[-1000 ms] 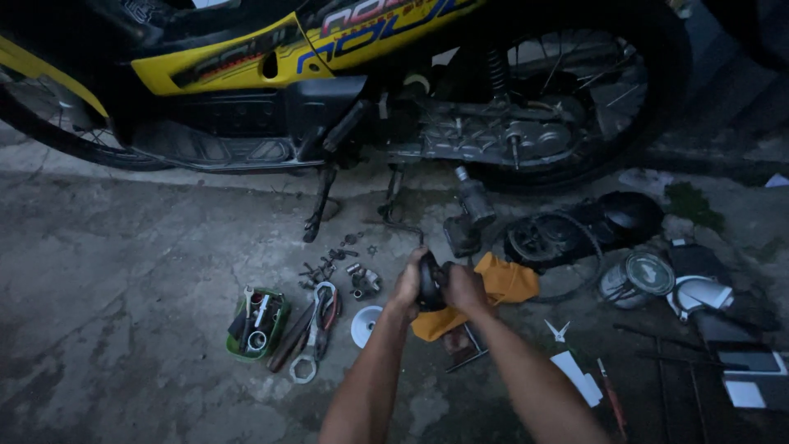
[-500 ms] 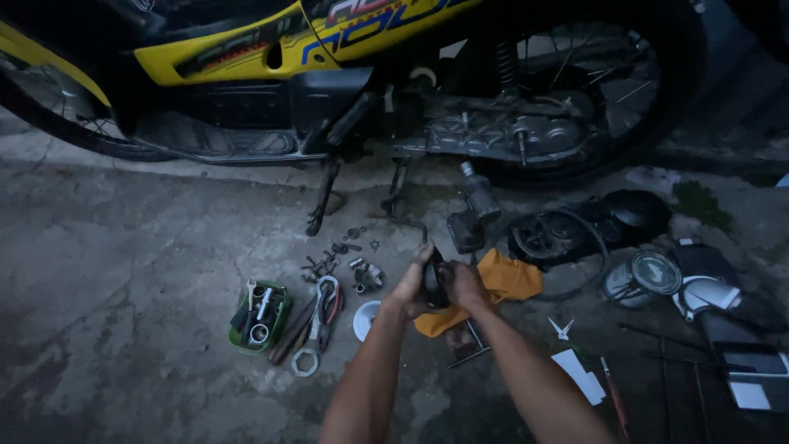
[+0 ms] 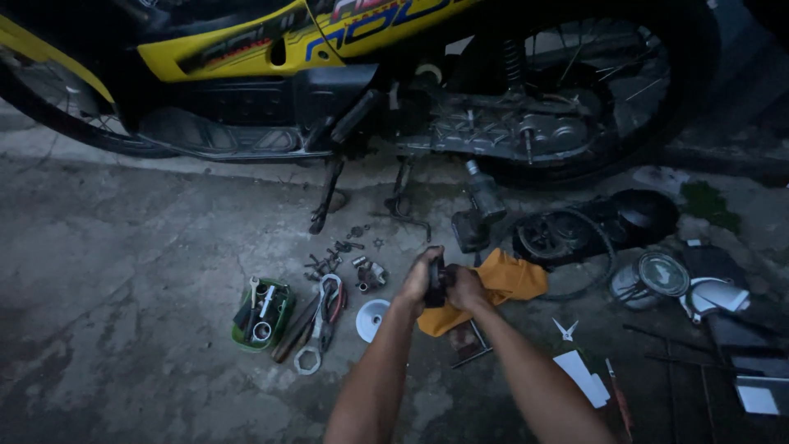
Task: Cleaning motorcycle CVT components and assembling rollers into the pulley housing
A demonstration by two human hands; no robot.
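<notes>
Rough grey concrete floor (image 3: 123,345) fills the lower part of the view, and two bare forearms are stretched out over it from the bottom edge. Between them a small dark metal part (image 3: 436,281) is gripped: the left hand (image 3: 417,279) is clenched around its left side and the right hand (image 3: 465,289) is closed on its right side, so the part lies directly between both hands, neither one being clearly nearer. Its long axis seems to stand nearly upright, though the dim light does not allow this to be told with certainty.

Just under and behind the hands a crumpled orange cloth (image 3: 505,281) is spread on the floor. A small white round cap (image 3: 371,317) is seen just left of the hands, then a ring spanner and red-handled pliers (image 3: 319,325), and further left a green plastic tray with sockets (image 3: 261,316). Loose bolts and small nuts (image 3: 341,259) are scattered a little beyond. To the right, white scraps of paper (image 3: 582,376) and a round chrome cover (image 3: 653,275) are lying, with a black engine cover (image 3: 592,230) behind them. At the far side a yellow and black motorcycle (image 3: 271,49) is standing on its stand.

Compared with the earlier picture, the hands have stayed closed on the same part above the cloth; only a slight shift of the whole view is noticed.
</notes>
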